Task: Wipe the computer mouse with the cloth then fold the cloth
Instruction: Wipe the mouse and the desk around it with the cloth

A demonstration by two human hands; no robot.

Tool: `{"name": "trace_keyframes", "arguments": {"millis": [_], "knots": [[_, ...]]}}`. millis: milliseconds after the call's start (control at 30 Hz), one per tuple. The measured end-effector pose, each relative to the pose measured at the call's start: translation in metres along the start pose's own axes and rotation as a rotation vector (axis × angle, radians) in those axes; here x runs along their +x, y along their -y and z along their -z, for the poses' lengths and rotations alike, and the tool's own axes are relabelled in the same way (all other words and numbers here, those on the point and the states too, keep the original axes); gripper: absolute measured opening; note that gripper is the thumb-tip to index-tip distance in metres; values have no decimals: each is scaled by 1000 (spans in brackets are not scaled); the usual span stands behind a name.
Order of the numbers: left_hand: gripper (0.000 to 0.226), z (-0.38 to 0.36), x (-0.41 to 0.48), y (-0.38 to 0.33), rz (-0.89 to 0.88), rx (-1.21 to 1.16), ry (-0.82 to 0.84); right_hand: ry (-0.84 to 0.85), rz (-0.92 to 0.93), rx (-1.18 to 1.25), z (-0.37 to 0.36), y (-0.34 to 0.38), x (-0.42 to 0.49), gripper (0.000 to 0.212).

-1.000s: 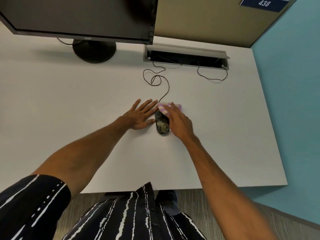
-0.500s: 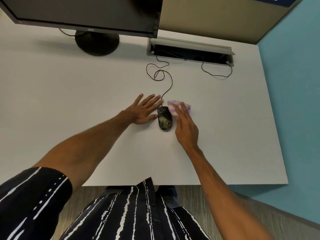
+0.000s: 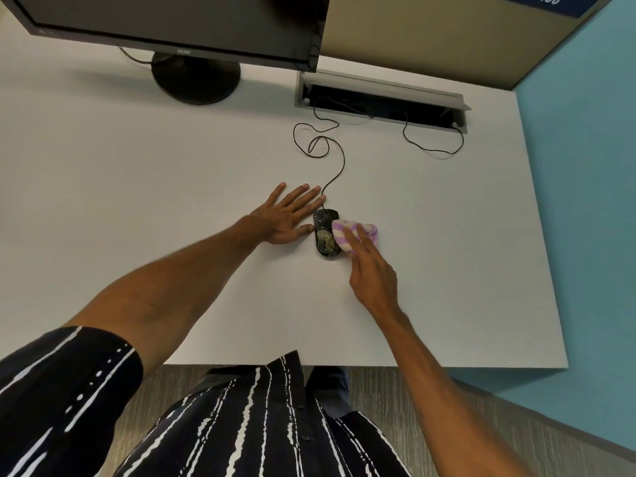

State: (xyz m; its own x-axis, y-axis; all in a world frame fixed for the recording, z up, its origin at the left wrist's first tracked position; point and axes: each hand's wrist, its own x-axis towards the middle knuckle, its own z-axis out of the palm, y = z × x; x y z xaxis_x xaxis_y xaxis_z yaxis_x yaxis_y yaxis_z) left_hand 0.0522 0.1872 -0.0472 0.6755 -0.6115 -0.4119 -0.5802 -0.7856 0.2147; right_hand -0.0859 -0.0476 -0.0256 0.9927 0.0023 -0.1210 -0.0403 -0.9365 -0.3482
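Head: black mottled mouse, purple-striped cloth

1. Your mouse is black, mottled with grey-green patches.
2. Your cloth has lilac and white stripes.
3. The desk is plain white.
4. The monitor and cable are black.
5. Your shirt is dark with broken white stripes.
6. The wall is teal; the sign is blue with white digits.
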Motion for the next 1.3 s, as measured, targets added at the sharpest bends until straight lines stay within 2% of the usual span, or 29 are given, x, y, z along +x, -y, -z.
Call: {"name": "trace_keyframes", "arguments": {"millis": [167,333,433,567,733,967,1167,1300], "knots": [[74,-1,-2,-2,12,7,-24,-78,-117,73,6,8,16,56],[74,-1,-3,-5,25,11,-30,33,-20,-17,-4,23,22,79],[74,0,-3,-6,31,23,-37,-39,33,-110,-17,22,-2,88],[74,0,-4,-5,28,20,-30,-99,78,-119,-23,1,-34,82],[74,0,-3,-5,28,22,-24,-258,-88,46,-12,-7,-22,68],[74,0,-3,-10,45,-4,-21,-51,49,-82,-15,15,5,78],[74,-1,-4,-12,59,2,-25,-73,178,-103,-22,-13,-43,79],[73,-1,-3,-12,66,-5,-34,-133,128,-52,-13,-29,-56,73]]}}
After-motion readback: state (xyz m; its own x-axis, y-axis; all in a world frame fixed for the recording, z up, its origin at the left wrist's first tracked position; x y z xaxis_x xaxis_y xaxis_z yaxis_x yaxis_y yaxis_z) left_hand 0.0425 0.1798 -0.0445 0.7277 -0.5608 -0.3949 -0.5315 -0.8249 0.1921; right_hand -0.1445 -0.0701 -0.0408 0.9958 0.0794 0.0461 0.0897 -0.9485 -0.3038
